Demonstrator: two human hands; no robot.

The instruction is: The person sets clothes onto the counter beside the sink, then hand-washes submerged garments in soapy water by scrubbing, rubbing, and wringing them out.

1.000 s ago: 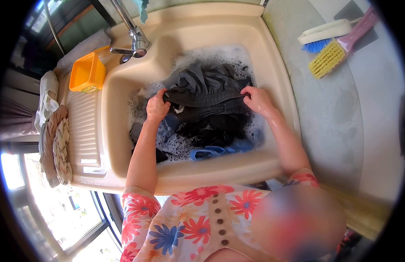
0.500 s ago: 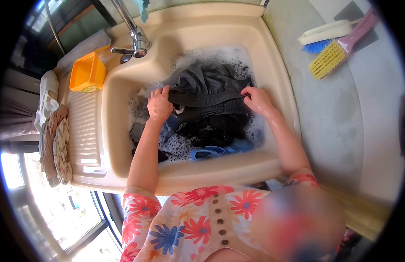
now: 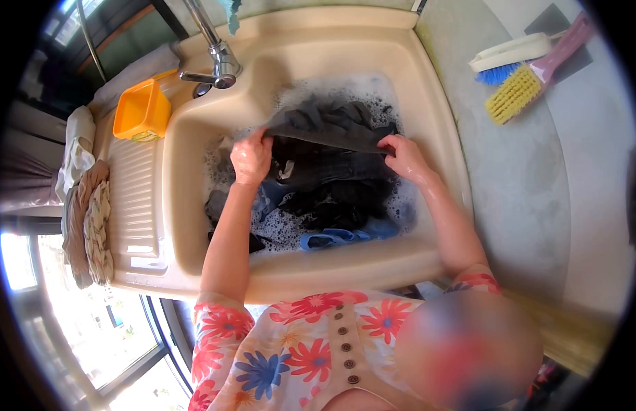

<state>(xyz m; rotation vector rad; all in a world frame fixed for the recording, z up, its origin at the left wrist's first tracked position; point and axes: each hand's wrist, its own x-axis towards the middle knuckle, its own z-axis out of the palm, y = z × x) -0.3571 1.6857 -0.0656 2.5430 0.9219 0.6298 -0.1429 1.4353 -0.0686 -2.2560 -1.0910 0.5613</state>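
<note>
Clothes (image 3: 96, 233) were draped past the left end of the drainboard (image 3: 136, 198), then an orange tub (image 3: 141, 109). Left hand (image 3: 251, 157) pinched one side of a dark garment (image 3: 325, 135) in the sudsy sink (image 3: 331, 274), right hand (image 3: 405, 159) the other; black laundry (image 3: 342, 205) below was left soaking. Brushes (image 3: 515, 94) sat off right, nothing really blocking.

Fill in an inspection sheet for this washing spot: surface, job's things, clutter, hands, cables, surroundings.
Surface: beige sink holding sudsy water; ribbed drainboard on the left.
Job's things: dark grey garment, held by its edge; black cloth and blue cloth also in the sink.
Clutter: orange tub on the left; white brush and yellow brush on the right.
Left hand: gripping the garment.
Right hand: gripping the garment.
Cables: nothing seen.
Surroundings: tap at back left; bright window lower left.
</note>
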